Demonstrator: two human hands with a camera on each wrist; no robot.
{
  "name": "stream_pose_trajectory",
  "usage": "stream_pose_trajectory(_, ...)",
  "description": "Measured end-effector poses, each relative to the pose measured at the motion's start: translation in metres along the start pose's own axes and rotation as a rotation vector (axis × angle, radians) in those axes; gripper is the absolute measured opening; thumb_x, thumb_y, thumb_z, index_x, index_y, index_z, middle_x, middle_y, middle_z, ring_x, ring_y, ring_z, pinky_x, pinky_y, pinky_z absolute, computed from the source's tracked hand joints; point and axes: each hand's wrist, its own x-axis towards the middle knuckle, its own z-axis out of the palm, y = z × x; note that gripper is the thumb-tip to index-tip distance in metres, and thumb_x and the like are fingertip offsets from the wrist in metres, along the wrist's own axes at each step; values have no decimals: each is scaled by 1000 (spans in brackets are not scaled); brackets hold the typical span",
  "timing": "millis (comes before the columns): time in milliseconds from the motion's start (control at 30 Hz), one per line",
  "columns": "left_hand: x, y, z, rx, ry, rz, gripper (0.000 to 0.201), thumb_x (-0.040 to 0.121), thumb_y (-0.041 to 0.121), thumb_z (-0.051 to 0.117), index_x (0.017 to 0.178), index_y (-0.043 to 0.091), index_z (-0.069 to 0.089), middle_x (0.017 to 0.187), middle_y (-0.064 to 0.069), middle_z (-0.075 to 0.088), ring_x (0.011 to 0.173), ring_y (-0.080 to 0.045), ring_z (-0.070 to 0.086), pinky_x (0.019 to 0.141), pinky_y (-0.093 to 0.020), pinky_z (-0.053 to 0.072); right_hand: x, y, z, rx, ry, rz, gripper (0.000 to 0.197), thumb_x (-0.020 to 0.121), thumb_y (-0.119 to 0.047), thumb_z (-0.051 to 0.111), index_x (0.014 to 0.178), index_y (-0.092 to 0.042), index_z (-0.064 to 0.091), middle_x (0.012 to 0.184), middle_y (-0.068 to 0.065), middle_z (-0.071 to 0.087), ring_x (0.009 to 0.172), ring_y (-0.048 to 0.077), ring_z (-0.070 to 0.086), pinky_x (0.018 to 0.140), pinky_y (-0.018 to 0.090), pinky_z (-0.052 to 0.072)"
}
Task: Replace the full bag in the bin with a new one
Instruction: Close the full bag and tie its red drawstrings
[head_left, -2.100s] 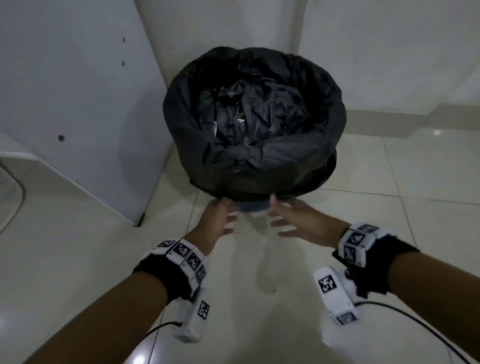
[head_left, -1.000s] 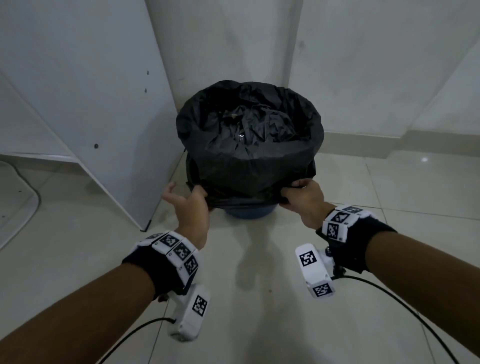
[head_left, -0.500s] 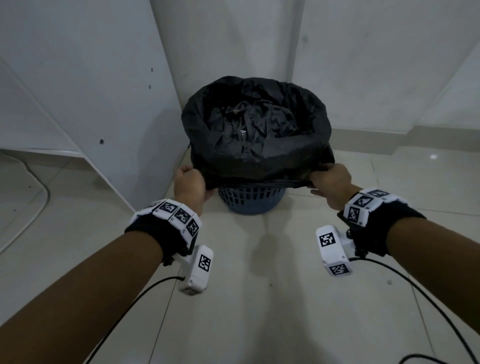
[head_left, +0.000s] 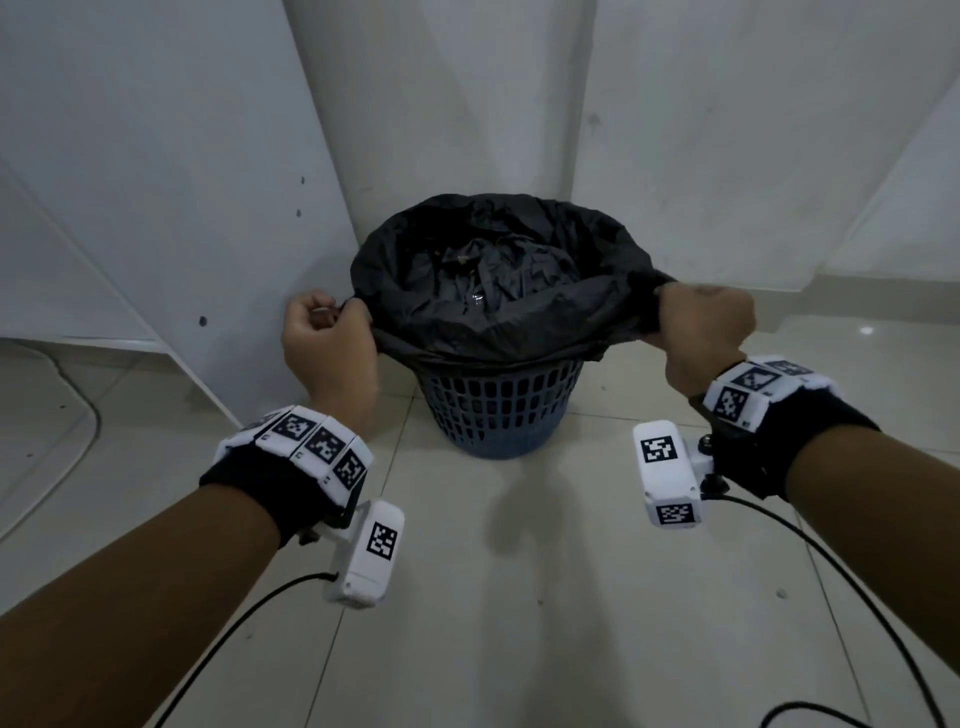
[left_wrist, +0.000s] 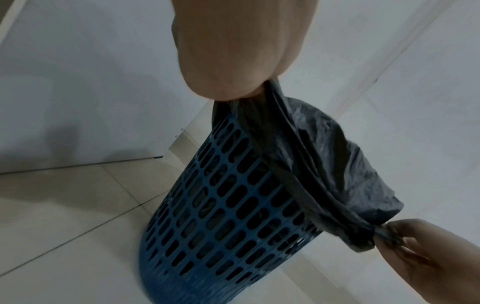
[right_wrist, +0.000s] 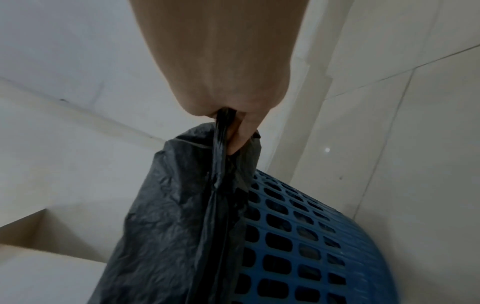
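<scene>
Change since half a second ago: both hands have spread wider and risen, drawing the bag's edge off the bin rim. Black bag (head_left: 498, 291): seated in blue mesh bin (head_left: 498, 410) on tiled floor (head_left: 519, 597), in a wall corner. Left hand (head_left: 327, 348): fist closed on bag's left edge. Right hand (head_left: 701, 332): fist closed on bag's right edge.

The left hand (left_wrist: 233, 61) grips a bunched edge of the crinkled black plastic bag (left_wrist: 337, 164). Below it stands the blue perforated plastic bin (left_wrist: 221, 216) on pale floor tiles (left_wrist: 64, 205). Farther off, the right hand (left_wrist: 428, 257) pinches the bag's opposite edge.
</scene>
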Motion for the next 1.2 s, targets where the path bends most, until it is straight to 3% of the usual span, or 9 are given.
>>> stream_pose_trajectory(100,7,11,9,0,-26,63,28,70,1,57,71,27,45,61,5,39,56,-15,34,55,-30,33,-5,-12,9,-127,62,-154,16,67,-12,64,68,4,65,61,12,62,54,20,55,47,56,56)
stream_pose_trajectory(267,22,34,24,76,-72,-32,19,69,9,52,66,27,51,63,1,46,59,-20,39,54,-30,35,2,-35,17,-228,-76,-140,13,78,-7,67,80,4,75,74,13,68,52,25,56,45,30,52)
stream_pose_trajectory(400,45,66,36,197,-299,-323,19,83,3,56,66,12,54,60,-8,46,55,-18,46,47,-19,48,22,-54,15,-511,-153,-155,27,70,-14,72,83,10,71,77,22,71,64,35,70,58,50,61)
stream_pose_trajectory(533,60,81,45,472,-444,-250,25,91,6,60,69,14,51,69,-5,54,56,-12,54,41,-16,49,26,-68,15,-615,-172,-93,14,76,-7,74,82,6,72,81,22,72,68,36,71,63,52,61)
stream_pose_trajectory(733,82,86,45,930,-615,-181,15,94,14,66,91,0,69,86,-15,68,65,-24,63,62,-32,60,39,-57,20,-1012,-341,-476,18,85,-6,63,74,8,61,77,22,62,73,38,64,67,42,56)
stream_pose_trajectory(867,89,80,42,1226,-646,-70,31,98,16,58,121,-4,63,128,-18,62,116,-37,61,102,-50,49,43,-56,27,-1112,-416,-589,13,83,-1,55,87,6,65,97,24,60,83,37,60,70,34,42)
stream_pose_trajectory(1067,82,74,41,1290,-696,-54,33,100,14,52,124,-9,58,133,-23,57,117,-39,58,101,-45,49,39,-70,40,-853,-408,-750,57,86,7,51,142,2,46,144,19,39,127,36,46,100,35,37)
stream_pose_trajectory(1133,82,74,42,1211,-681,97,36,98,8,48,132,-2,52,141,-18,51,121,-35,54,99,-40,47,31,-76,45,-653,-378,-858,66,84,15,46,148,3,37,147,20,36,131,31,43,99,22,34)
stream_pose_trajectory(1200,81,75,40,1052,-676,278,65,96,1,45,157,9,24,165,-6,19,142,-28,35,114,-38,34,26,-79,50,-487,-276,-1001,66,82,18,43,146,5,39,141,22,42,126,24,43,92,6,29)
